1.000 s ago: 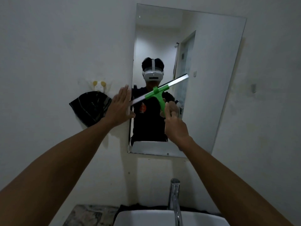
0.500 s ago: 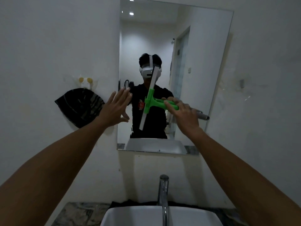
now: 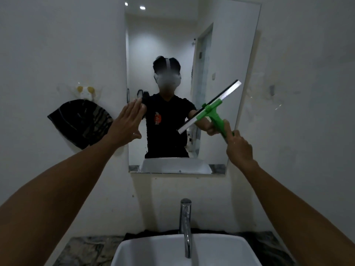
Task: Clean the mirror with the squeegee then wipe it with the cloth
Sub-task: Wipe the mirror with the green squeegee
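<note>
Above a white basin (image 3: 221, 246) and its chrome tap (image 3: 186, 223), two bare forearms reach toward the wall mirror (image 3: 226, 45). The right hand (image 3: 238, 148) is wrapped around the lower end of the green handle of a squeegee (image 3: 210, 109), whose blade runs on a slant from lower left to upper right across the right half of the glass; whether the rubber edge touches the pane cannot be told. The left hand (image 3: 127, 124) is empty, its fingers extended and held close together, thumb apart, at the mirror's left edge. The tool looks light and rigid, a plastic grip with a thin metal-backed strip, best held low on the handle as here so that the wrist can set the blade angle; the glass is hard, smooth and breakable, likely to favour even pressure over force. A dark cloth (image 3: 80, 122) hangs from a hook (image 3: 84, 91) on the wall just left of the mirror, untouched.
</note>
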